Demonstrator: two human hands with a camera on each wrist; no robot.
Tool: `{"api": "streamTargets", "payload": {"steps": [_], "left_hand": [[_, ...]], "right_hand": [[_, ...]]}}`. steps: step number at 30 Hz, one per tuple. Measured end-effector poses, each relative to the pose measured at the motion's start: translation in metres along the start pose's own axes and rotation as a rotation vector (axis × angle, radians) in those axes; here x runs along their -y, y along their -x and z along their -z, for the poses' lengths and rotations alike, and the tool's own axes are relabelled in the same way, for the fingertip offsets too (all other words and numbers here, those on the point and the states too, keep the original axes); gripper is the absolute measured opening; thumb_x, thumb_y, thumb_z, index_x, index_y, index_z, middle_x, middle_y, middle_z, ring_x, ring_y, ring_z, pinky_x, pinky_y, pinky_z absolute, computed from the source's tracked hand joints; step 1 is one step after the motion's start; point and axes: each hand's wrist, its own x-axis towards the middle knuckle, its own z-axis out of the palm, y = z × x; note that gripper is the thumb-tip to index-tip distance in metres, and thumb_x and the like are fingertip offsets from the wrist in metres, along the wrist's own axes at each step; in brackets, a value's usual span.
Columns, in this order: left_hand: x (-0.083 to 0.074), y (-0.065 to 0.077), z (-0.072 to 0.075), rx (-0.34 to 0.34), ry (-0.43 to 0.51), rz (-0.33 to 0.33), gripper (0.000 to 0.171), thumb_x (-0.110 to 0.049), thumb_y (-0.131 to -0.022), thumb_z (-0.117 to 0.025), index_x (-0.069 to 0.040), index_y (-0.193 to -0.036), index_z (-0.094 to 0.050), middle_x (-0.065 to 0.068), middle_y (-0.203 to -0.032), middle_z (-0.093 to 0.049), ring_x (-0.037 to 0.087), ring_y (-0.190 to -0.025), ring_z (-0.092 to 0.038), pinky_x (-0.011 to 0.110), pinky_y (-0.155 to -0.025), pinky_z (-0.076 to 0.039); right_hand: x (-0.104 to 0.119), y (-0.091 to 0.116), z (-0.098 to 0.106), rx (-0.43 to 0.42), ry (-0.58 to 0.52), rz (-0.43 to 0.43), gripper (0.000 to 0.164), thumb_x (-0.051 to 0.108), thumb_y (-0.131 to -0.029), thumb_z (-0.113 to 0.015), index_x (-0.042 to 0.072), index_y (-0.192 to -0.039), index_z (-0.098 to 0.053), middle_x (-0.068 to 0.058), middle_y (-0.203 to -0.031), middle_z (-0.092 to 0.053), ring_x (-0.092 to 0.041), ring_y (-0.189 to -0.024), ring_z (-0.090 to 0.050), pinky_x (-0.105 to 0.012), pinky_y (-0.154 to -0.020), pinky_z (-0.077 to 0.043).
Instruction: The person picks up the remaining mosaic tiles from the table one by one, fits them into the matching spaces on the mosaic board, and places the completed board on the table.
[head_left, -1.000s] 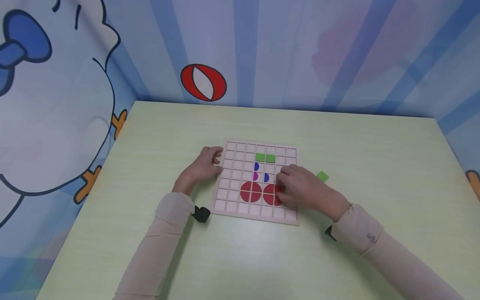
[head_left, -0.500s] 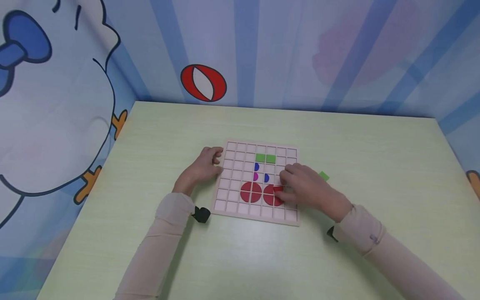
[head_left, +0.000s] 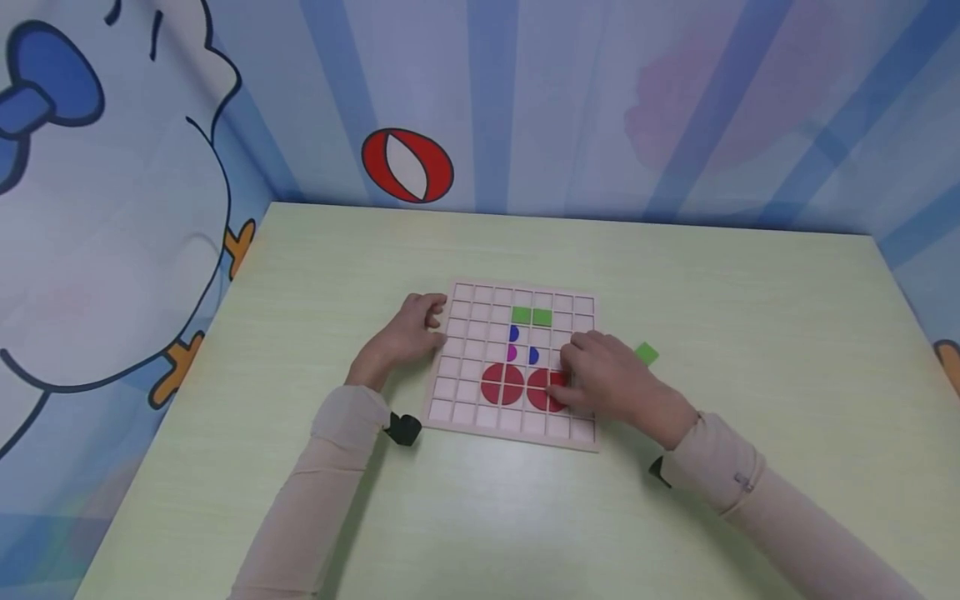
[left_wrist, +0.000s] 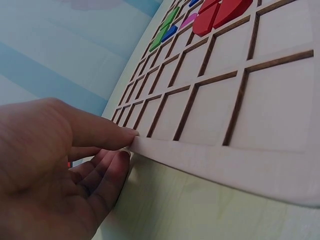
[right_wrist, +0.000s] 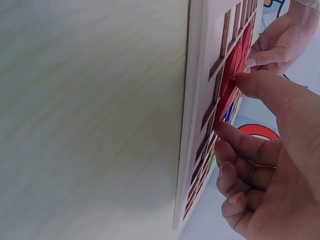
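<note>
A pale wooden grid board [head_left: 461, 367] lies on the table. At its left edge is my left hand [head_left: 405, 335]; in the left wrist view its thumb [left_wrist: 117, 135] lies on the rim, other fingers curled against the side. Over the right part of the board, my right hand [head_left: 611, 377] pinches a red quarter-circle piece [right_wrist: 225, 103] between thumb and index finger, at the upper right of the right-hand red circle [head_left: 537, 400]. That piece sits level with its neighbours, partly hidden by the hand. Left of it is a whole red circle [head_left: 501, 384] made of quarter pieces.
Two green squares [head_left: 532, 317], blue half-circles [head_left: 533, 356] and a magenta half-circle [head_left: 512, 353] sit in the grid. A loose green square [head_left: 647, 354] lies on the table [head_left: 735, 333] right of the board. A cartoon-printed wall [head_left: 525, 100] stands behind.
The red quarter-circle piece, tilted up in my right hand half a second ago, now lies flat in the right-hand circle. My left hand and the board stay put.
</note>
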Motion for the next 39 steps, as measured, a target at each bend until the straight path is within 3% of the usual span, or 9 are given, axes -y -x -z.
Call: {"api": "streamTargets", "payload": {"steps": [5, 12, 21, 28, 33, 39], "left_hand": [[0.0006, -0.0008, -0.0001, -0.004, -0.013, 0.002, 0.062, -0.004, -0.091, -0.056, -0.008, -0.147, -0.03, 0.007, -0.128, -0.036, 0.02, -0.112, -0.039, 0.035, -0.093, -0.038], [0.0012, -0.0015, -0.0004, -0.004, -0.009, 0.002, 0.062, -0.004, -0.091, -0.056, -0.008, -0.147, -0.03, 0.007, -0.127, -0.036, 0.02, -0.111, -0.039, 0.034, -0.093, -0.038], [0.0002, 0.0003, 0.0001, 0.0, -0.005, 0.009, 0.062, -0.004, -0.091, -0.056, -0.009, -0.148, -0.03, 0.007, -0.128, -0.035, 0.02, -0.112, -0.038, 0.034, -0.093, -0.038], [0.0003, -0.0004, -0.0006, -0.001, 0.004, 0.019, 0.062, -0.004, -0.092, -0.056, -0.01, -0.148, -0.029, 0.006, -0.128, -0.035, 0.02, -0.112, -0.038, 0.034, -0.093, -0.038], [0.0007, -0.001, -0.0008, -0.003, 0.007, 0.021, 0.063, -0.004, -0.091, -0.056, -0.01, -0.148, -0.029, 0.006, -0.129, -0.035, 0.02, -0.113, -0.038, 0.035, -0.093, -0.038], [0.0012, -0.0011, -0.0005, 0.0, -0.002, 0.011, 0.063, -0.004, -0.091, -0.056, -0.009, -0.148, -0.029, 0.007, -0.129, -0.035, 0.02, -0.112, -0.038, 0.034, -0.093, -0.038]], "right_hand": [[-0.0005, 0.0, 0.0001, 0.012, -0.027, -0.004, 0.035, 0.041, -0.078, -0.075, 0.012, -0.094, -0.066, 0.001, -0.083, -0.059, -0.015, -0.079, -0.05, -0.031, -0.076, -0.046], [-0.0012, 0.0001, 0.0012, 0.004, -0.015, 0.071, 0.025, 0.033, -0.078, -0.075, 0.013, -0.091, -0.068, 0.003, -0.083, -0.059, -0.013, -0.076, -0.049, -0.029, -0.073, -0.045], [0.0003, -0.0016, -0.0007, -0.028, -0.029, 0.06, 0.034, 0.041, -0.077, -0.076, 0.014, -0.095, -0.066, 0.004, -0.082, -0.056, -0.013, -0.078, -0.049, -0.028, -0.073, -0.044], [0.0005, -0.0031, -0.0016, -0.043, -0.025, 0.086, 0.032, 0.039, -0.078, -0.077, 0.014, -0.095, -0.067, 0.003, -0.084, -0.057, -0.013, -0.079, -0.049, -0.027, -0.074, -0.045], [0.0016, -0.0048, -0.0011, -0.017, -0.035, 0.07, 0.03, 0.038, -0.078, -0.076, 0.014, -0.094, -0.067, 0.004, -0.082, -0.057, -0.013, -0.077, -0.049, -0.027, -0.073, -0.045], [-0.0003, -0.0045, -0.0014, -0.012, -0.058, -0.007, 0.032, 0.039, -0.077, -0.075, 0.013, -0.093, -0.066, 0.002, -0.081, -0.059, -0.014, -0.077, -0.05, -0.03, -0.074, -0.045]]}}
